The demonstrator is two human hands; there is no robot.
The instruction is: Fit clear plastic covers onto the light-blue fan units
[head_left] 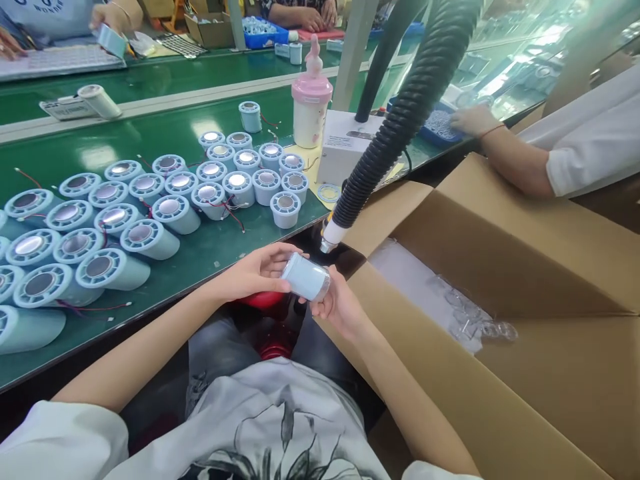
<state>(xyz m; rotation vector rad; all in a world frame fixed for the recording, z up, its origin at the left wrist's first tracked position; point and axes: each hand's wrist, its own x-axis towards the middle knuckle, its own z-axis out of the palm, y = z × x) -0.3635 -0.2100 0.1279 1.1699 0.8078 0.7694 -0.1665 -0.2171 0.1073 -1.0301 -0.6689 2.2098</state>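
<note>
Dozens of pale blue cylinder housings (107, 230) lie and stand packed on the green table (210, 257) at your far left, metal discs facing up, thin red wires (95, 308) trailing between them. Further back, a white roll (100, 101) and a pink-capped pump bottle (311, 100). Centre frame, below the table edge, over your lap: your left hand (255, 272) and right hand (340, 307) share one pale blue cylinder (306, 277), lying tilted. Left fingers (280, 252) curl over its upper end; right fingers wrap it from below, pinching the clear-looking lower end. Both hands closed on it. Looks like light, stiff moulded plastic, smooth so a bit slippery; hold it round the barrel, not by the end face, and any wires would likely snag. Just above it hangs the black corrugated hose (400, 120) with its white nozzle (331, 235), close but apart. White box unit (345, 150) behind. Right: open cardboard box (500, 267) with clear plastic bags (470, 313) inside. Far right, another person's hand (473, 121) rests at a blue tray (435, 130).
</note>
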